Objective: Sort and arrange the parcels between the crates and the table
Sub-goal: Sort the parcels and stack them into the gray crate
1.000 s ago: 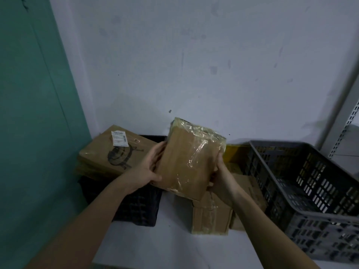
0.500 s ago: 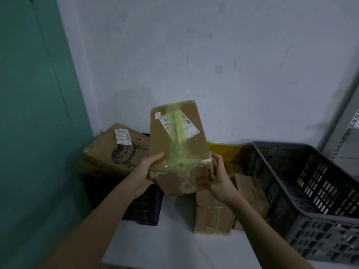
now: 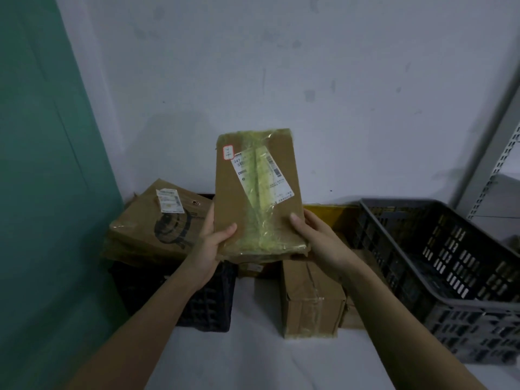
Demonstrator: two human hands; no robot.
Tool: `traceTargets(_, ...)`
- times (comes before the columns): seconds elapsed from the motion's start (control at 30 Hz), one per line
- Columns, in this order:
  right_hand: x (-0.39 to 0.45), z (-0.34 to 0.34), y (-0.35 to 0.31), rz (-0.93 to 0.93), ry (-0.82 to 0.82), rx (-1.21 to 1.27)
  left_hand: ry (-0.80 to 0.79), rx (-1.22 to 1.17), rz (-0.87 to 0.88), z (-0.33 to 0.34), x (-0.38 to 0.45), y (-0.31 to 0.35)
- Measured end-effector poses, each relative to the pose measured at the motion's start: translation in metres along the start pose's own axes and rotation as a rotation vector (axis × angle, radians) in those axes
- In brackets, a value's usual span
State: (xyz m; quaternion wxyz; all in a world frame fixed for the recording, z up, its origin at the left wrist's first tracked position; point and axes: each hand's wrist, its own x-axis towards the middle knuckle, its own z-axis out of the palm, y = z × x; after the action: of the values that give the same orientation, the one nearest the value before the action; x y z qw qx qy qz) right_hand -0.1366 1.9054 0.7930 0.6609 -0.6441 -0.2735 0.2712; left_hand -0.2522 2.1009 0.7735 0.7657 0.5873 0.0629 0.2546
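Both hands grip one taped cardboard parcel (image 3: 257,192), held upright above the counter (image 3: 253,358), label facing the camera. Left hand (image 3: 209,249) clasps its lower left edge, thumb on the front; right hand (image 3: 320,240) clasps the lower right corner. Left of the hands: flat parcels (image 3: 157,223) atop a black crate (image 3: 208,302). Below the right hand: a taped box (image 3: 309,299). Further right: a grey crate (image 3: 450,271).

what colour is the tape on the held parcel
Yellowish-green, translucent tape running down the brown parcel; head view.

Open white table (image 3: 253,358) lies in front; a black crate (image 3: 202,302), taped boxes (image 3: 309,299) and a grey crate (image 3: 450,277) block the back.
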Motion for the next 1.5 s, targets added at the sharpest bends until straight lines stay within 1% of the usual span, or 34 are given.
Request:
traceTargets(0.07,0.003,0.006,0.006,-0.065,0.199,0.057,-0.010,0.069,0.014,0.014,0.001,-0.010)
traceTargets(0.1,0.003,0.005,0.007,-0.092,0.266,0.095,-0.012,0.104,0.033,0.022,0.002,-0.015)
traceTargets(0.17,0.002,-0.004,0.007,-0.138,0.330,0.121,-0.013,0.143,0.068,0.040,0.003,-0.022)
traceTargets(0.33,-0.004,-0.055,0.004,-0.229,0.308,0.089,-0.002,0.192,0.112,0.088,0.016,-0.035)
traceTargets(0.53,-0.011,-0.134,0.011,-0.232,0.339,0.070,-0.027,0.260,0.099,0.164,0.032,-0.056)
traceTargets(0.67,-0.021,-0.202,0.004,-0.242,0.368,0.058,0.000,0.263,0.081,0.224,0.045,-0.069)
traceTargets(0.77,-0.028,-0.258,-0.003,-0.228,0.410,0.051,0.047,0.275,0.062,0.267,0.060,-0.080)
traceTargets(0.9,-0.039,-0.326,-0.006,-0.200,0.477,0.035,0.046,0.319,0.028,0.314,0.070,-0.106)
traceTargets(0.97,-0.044,-0.358,-0.002,-0.176,0.531,0.045,0.041,0.355,-0.030,0.333,0.069,-0.126)
traceTargets(1.07,-0.049,-0.398,0.010,-0.127,0.613,0.075,-0.030,0.449,-0.143,0.355,0.071,-0.155)
traceTargets(1.23,-0.047,-0.440,0.032,-0.006,0.731,0.175,-0.105,0.584,-0.246,0.377,0.083,-0.192)
traceTargets(1.37,-0.039,-0.464,0.044,0.090,0.763,0.284,-0.161,0.630,-0.331,0.389,0.103,-0.217)
traceTargets(1.43,-0.034,-0.478,0.049,0.110,0.779,0.266,-0.182,0.625,-0.352,0.398,0.115,-0.227)
traceTargets(1.5,-0.025,-0.494,0.056,0.140,0.787,0.187,-0.173,0.631,-0.357,0.405,0.132,-0.242)
